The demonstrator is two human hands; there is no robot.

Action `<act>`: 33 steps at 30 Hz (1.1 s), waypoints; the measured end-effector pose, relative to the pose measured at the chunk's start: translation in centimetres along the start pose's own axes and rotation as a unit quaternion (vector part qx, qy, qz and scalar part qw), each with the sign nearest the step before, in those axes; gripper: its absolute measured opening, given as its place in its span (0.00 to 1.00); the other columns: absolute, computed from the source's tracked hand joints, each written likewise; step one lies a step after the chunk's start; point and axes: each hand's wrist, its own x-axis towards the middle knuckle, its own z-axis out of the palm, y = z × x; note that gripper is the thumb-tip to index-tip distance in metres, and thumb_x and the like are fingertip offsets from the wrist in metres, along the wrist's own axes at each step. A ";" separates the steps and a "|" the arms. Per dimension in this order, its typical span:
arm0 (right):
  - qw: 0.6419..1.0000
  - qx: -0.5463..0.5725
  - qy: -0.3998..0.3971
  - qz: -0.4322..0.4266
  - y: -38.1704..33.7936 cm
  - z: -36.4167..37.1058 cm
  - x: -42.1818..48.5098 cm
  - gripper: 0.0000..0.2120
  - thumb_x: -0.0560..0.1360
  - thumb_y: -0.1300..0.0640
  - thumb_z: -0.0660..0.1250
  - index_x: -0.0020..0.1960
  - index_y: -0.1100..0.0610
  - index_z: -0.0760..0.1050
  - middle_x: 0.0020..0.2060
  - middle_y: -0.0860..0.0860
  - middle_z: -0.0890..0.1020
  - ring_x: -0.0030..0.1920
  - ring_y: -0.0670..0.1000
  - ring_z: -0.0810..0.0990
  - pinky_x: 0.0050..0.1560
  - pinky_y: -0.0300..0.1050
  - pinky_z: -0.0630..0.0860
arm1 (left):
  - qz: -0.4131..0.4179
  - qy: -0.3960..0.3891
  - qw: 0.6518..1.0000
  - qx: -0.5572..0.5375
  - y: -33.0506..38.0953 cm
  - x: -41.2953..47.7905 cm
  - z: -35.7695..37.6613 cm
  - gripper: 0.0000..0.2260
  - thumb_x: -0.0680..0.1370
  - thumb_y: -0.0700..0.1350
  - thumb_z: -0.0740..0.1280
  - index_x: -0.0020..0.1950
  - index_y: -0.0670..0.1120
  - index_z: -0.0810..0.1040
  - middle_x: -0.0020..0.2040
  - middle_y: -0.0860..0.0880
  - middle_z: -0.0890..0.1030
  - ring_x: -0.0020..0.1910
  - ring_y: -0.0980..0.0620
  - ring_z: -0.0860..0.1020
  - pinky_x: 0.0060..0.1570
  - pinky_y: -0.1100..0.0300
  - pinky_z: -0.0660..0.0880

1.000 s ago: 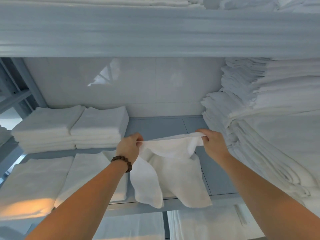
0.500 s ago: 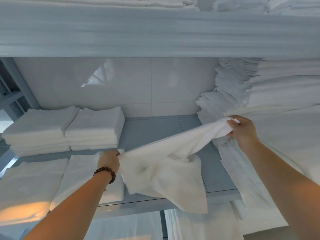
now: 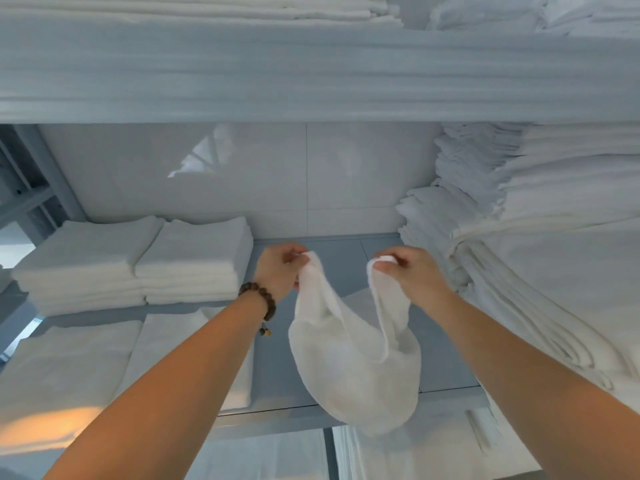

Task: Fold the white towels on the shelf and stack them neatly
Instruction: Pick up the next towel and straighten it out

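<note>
A loose white towel (image 3: 349, 362) hangs in a sagging loop above the grey shelf (image 3: 277, 368), its bottom drooping past the shelf's front edge. My left hand (image 3: 277, 271), with a bead bracelet on the wrist, pinches one top corner. My right hand (image 3: 405, 275) pinches the other corner, a short gap to the right. Two stacks of folded white towels (image 3: 138, 261) stand at the back left of the shelf, and flat folded towels (image 3: 76, 362) lie in front of them.
A tall leaning pile of white towels (image 3: 540, 244) fills the right side of the shelf. An upper shelf board (image 3: 311, 71) with more linen runs overhead. A white tiled wall (image 3: 242, 181) closes the back. More white linen (image 3: 408, 455) lies on the level below.
My hands had spread the towel wide apart, the right one up by the right pile; now both have come close together at mid-shelf and the towel sags between them.
</note>
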 end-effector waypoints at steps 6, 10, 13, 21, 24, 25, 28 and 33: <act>0.986 0.120 -0.115 -0.026 -3.6 1.9 -0.1 0.04 0.71 0.65 0.70 0.43 0.57 0.80 0.41 0.50 0.82 0.40 0.41 0.79 0.44 0.34 0.72 | 0.083 -0.145 0.986 0.001 5.2 0.6 1.9 0.06 0.77 0.37 0.65 0.47 0.44 0.81 0.44 0.41 0.82 0.40 0.49 0.81 0.38 0.55 0.80; 0.989 0.137 -0.045 -0.025 -4.0 2.1 0.3 0.07 0.71 0.65 0.71 0.38 0.54 0.79 0.32 0.47 0.78 0.29 0.38 0.74 0.35 0.32 0.71 | 0.080 -0.093 0.992 -0.021 5.6 0.0 2.3 0.05 0.76 0.41 0.68 0.50 0.44 0.81 0.48 0.44 0.81 0.43 0.47 0.81 0.38 0.55 0.80; 0.989 0.145 0.019 -0.036 -4.0 2.6 0.8 0.07 0.70 0.65 0.71 0.36 0.55 0.79 0.31 0.48 0.80 0.32 0.42 0.76 0.38 0.36 0.72 | 0.067 -0.035 0.997 0.009 4.4 -1.4 3.0 0.15 0.70 0.49 0.74 0.54 0.49 0.75 0.48 0.49 0.78 0.41 0.50 0.79 0.38 0.55 0.80; 0.963 0.225 0.146 0.030 -4.2 1.5 2.8 0.06 0.71 0.60 0.71 0.35 0.55 0.79 0.31 0.48 0.78 0.34 0.48 0.75 0.40 0.43 0.72 | -0.022 -0.108 0.988 0.110 -1.1 -3.5 6.1 0.16 0.70 0.43 0.72 0.55 0.48 0.70 0.48 0.53 0.75 0.45 0.53 0.76 0.38 0.58 0.79; 0.950 0.238 0.196 0.040 -4.0 0.2 4.1 0.12 0.71 0.59 0.71 0.31 0.54 0.74 0.28 0.48 0.73 0.33 0.49 0.71 0.39 0.44 0.70 | -0.070 -0.114 0.987 0.083 -2.6 -3.0 6.6 0.07 0.73 0.39 0.70 0.50 0.43 0.76 0.46 0.49 0.78 0.42 0.50 0.79 0.33 0.60 0.80; 0.946 0.239 0.213 0.047 -3.7 -0.4 4.5 0.12 0.71 0.58 0.71 0.30 0.54 0.73 0.28 0.48 0.73 0.33 0.49 0.71 0.39 0.44 0.69 | -0.075 -0.102 0.987 0.102 -3.0 -2.6 6.4 0.03 0.74 0.40 0.70 0.46 0.43 0.77 0.44 0.47 0.79 0.40 0.49 0.80 0.34 0.60 0.80; 0.956 0.171 0.232 0.051 -1.8 -2.1 5.2 0.10 0.71 0.57 0.70 0.36 0.63 0.76 0.31 0.55 0.74 0.34 0.50 0.72 0.39 0.43 0.69 | -0.066 -0.034 0.991 0.109 -3.2 -0.8 5.0 0.06 0.75 0.41 0.69 0.38 0.45 0.77 0.38 0.46 0.80 0.35 0.48 0.80 0.38 0.55 0.81; 0.995 0.022 0.087 0.051 1.3 -2.4 4.2 0.05 0.71 0.58 0.71 0.42 0.61 0.80 0.37 0.52 0.79 0.38 0.50 0.76 0.38 0.41 0.69 | -0.020 0.030 0.997 0.068 -0.2 2.4 2.6 0.02 0.76 0.41 0.68 0.45 0.46 0.80 0.41 0.46 0.81 0.43 0.46 0.79 0.47 0.49 0.79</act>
